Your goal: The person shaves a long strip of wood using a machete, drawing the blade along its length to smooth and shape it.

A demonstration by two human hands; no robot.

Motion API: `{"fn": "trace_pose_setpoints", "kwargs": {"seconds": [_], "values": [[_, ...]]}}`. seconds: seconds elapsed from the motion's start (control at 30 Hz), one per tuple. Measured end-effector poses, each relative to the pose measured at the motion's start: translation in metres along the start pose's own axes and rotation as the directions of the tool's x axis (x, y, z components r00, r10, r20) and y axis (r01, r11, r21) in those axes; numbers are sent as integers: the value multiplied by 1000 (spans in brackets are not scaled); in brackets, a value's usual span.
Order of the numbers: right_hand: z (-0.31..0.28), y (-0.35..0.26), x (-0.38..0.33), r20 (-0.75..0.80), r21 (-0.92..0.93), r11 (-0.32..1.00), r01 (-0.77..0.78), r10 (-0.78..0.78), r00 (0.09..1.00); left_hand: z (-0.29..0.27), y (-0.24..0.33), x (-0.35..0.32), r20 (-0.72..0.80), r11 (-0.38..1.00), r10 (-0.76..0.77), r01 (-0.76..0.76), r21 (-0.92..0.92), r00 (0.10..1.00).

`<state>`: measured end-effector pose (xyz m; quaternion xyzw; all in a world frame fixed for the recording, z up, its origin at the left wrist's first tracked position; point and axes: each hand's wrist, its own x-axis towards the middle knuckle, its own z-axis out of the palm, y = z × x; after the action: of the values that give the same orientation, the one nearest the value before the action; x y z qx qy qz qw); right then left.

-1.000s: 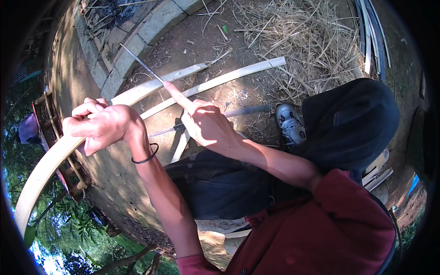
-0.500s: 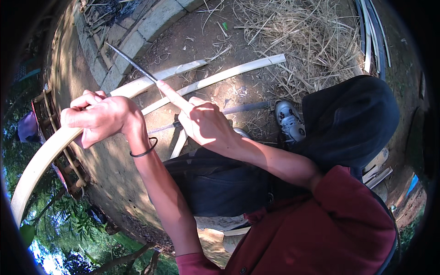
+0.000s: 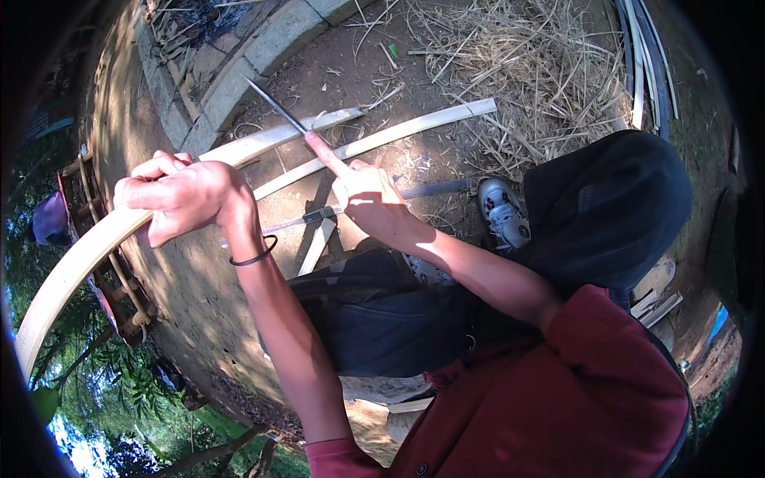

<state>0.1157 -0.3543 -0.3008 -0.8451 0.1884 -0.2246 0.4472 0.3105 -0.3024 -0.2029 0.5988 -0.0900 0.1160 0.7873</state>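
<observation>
A long, pale strip, apparently split bamboo (image 3: 76, 267), bends in from the left rim and runs through my left hand (image 3: 187, 195), whose fingers are wrapped round it. Beyond that hand its far part tapers over the ground. My right hand (image 3: 370, 203) is closed on a thin-bladed knife (image 3: 275, 105), with the index finger stretched along the blade. The blade crosses the strip near its far end, pointing up and left; whether it touches cannot be told. My right hand hides the handle.
Another pale strip (image 3: 414, 123) lies on the dirt. Shavings (image 3: 518, 72) are heaped at the far right, beside more long strips (image 3: 637, 64). Stone blocks (image 3: 275, 44) edge a pit at the far left. My shoe (image 3: 504, 215) and dark-trousered knee (image 3: 613, 211) are close by on the right.
My right hand and the knife have moved right, closer to the strip's far end. My left hand has shifted slightly right with the strip still in it.
</observation>
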Motion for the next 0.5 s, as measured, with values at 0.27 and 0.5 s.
{"fn": "trace_pose_setpoints", "kwargs": {"seconds": [0.27, 0.5], "values": [[-10, -12, 7, 81, 250, 960, -130, 113, 990, 15, -1, 3, -24, 949, 316, -316, 11, 948], [1, 8, 3, 136, 234, 929, -288, 262, 956, -117, -93, 44, 86, 877, -424, 432, -212, 902]]}}
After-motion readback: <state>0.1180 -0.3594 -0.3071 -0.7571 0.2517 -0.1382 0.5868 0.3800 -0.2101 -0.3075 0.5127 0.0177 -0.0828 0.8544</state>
